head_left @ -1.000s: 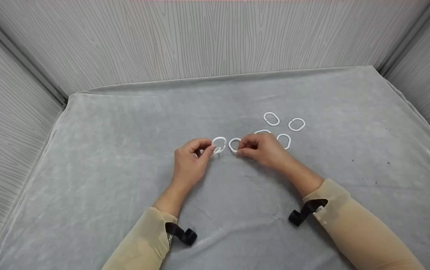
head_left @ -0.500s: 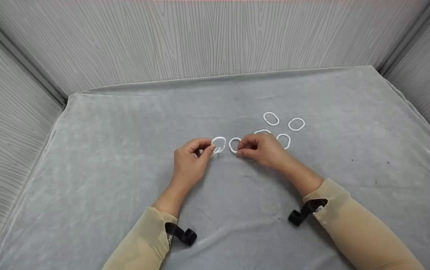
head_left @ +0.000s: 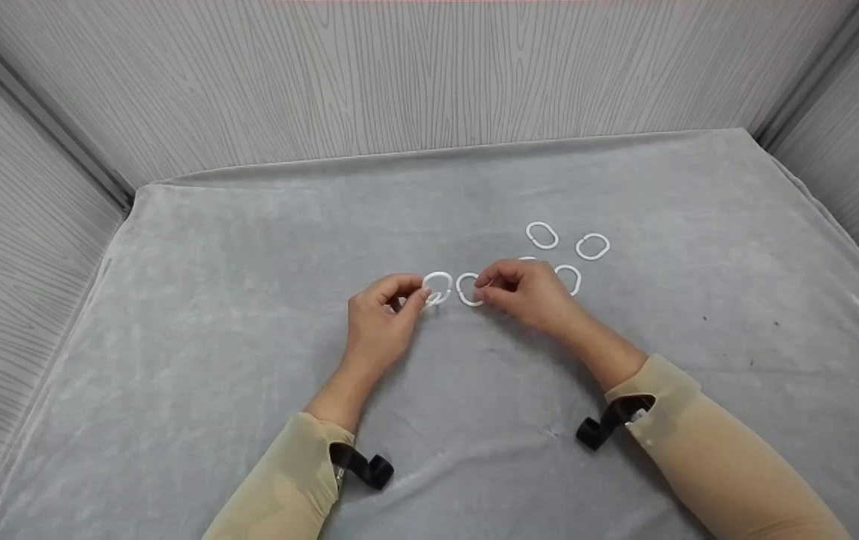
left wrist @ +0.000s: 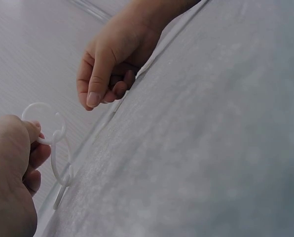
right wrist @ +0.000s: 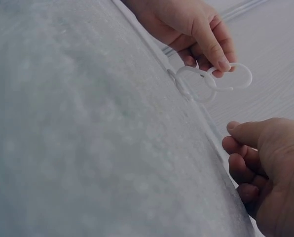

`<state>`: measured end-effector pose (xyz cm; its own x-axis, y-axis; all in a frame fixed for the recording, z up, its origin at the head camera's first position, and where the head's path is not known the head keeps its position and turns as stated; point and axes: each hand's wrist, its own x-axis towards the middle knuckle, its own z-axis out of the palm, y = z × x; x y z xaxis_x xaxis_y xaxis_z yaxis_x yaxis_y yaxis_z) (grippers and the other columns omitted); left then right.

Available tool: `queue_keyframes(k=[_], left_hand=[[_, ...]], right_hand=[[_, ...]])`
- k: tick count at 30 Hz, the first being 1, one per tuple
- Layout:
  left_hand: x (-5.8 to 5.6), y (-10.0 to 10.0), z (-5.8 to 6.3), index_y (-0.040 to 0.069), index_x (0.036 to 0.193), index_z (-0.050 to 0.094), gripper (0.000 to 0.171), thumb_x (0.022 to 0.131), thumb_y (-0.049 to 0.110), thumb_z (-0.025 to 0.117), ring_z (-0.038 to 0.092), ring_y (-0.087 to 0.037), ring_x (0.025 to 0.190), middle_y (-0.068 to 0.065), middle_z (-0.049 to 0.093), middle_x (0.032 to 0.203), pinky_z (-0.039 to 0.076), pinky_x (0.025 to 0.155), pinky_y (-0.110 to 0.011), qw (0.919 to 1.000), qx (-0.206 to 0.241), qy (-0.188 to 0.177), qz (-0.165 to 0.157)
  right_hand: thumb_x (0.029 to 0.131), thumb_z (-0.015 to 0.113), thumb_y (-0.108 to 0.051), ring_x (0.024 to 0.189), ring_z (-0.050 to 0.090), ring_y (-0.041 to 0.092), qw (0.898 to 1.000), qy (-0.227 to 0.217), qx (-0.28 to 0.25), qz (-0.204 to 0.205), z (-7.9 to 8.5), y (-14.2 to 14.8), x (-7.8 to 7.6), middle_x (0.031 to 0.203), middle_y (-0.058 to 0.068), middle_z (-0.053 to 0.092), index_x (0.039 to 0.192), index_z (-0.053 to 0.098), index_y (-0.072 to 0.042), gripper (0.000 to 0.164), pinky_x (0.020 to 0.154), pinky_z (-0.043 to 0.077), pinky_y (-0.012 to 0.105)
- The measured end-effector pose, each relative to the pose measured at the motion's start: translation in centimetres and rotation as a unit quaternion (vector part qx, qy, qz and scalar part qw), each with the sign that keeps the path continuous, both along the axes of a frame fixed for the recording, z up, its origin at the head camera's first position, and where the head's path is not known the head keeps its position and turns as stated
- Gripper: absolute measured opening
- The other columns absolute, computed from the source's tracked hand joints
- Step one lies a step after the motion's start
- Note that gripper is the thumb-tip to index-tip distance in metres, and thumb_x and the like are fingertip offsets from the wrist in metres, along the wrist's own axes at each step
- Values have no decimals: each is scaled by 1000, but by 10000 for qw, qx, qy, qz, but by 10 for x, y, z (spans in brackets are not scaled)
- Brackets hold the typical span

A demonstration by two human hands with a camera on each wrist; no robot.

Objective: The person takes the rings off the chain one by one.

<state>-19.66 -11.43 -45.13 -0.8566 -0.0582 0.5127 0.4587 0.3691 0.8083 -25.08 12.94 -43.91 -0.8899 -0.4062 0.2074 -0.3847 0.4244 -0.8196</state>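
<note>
My left hand (head_left: 384, 319) pinches a white plastic ring link (left wrist: 38, 103) between thumb and fingers. A second link (left wrist: 54, 165) is threaded through it and hangs down, and a third link (left wrist: 59, 198) lies through that one, down at the cloth. Just to the right, another white link (head_left: 458, 289) lies apart from this chain, its right side hidden by the fingers of my right hand (head_left: 538, 296). In the right wrist view, the thumb (right wrist: 248, 131) and fingers of my right hand stand slightly apart, and no link shows between them.
A grey cloth (head_left: 249, 240) covers the table, with wood-grain panels (head_left: 414, 82) behind and at both sides. Beyond the right hand lie loose links: one at the back (head_left: 542, 223), one farther right (head_left: 608, 247), one nearer (head_left: 578, 281), and another partly hidden behind the hand.
My right thumb and fingers have lifted a little off the separate link, which stays where it was. The left hand and its chain have hardly moved.
</note>
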Motion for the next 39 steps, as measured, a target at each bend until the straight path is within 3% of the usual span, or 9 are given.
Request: queue_keyframes(k=[7,14,20,27,39], left_hand=[[0,0,-1,-1,100,80,9,94,6,80,62,-15,74,-2,76,89,48,66,-25,10000,-38,-36,-29],[-2,-1,-1,2,101,81,8,94,5,80,65,-14,76,0,76,89,49,67,-26,9997,-37,210,-148],[-4,-3,-3,0,102,82,9,95,5,80,61,-13,74,0,75,87,49,63,-34,9988,-159,239,-407],[-3,-3,-3,2,103,82,10,96,8,80,60,-13,75,1,72,86,47,64,-27,9979,-185,130,-601],[-1,-3,-2,5,106,83,12,98,12,78,59,-14,74,3,73,88,47,65,-27,9962,-393,6,-772]], right_hand=[[94,82,-8,64,57,10,9971,-43,-765,-5,0,-1,1,81,5,72,102,80,-4,9,56,46,20],[95,81,-10,67,60,14,9932,-126,-1136,214,3,-2,4,83,12,72,104,80,-3,11,59,47,21],[96,81,-12,67,60,14,9931,-168,-1103,369,4,-2,5,84,7,73,106,81,-4,13,57,47,22],[96,81,-11,71,62,12,9925,-171,-1068,566,5,-2,5,91,5,76,109,80,-1,17,62,50,22],[94,81,-5,78,66,12,9911,-197,-1003,851,7,-5,7,101,8,78,110,80,-2,16,69,53,22]])
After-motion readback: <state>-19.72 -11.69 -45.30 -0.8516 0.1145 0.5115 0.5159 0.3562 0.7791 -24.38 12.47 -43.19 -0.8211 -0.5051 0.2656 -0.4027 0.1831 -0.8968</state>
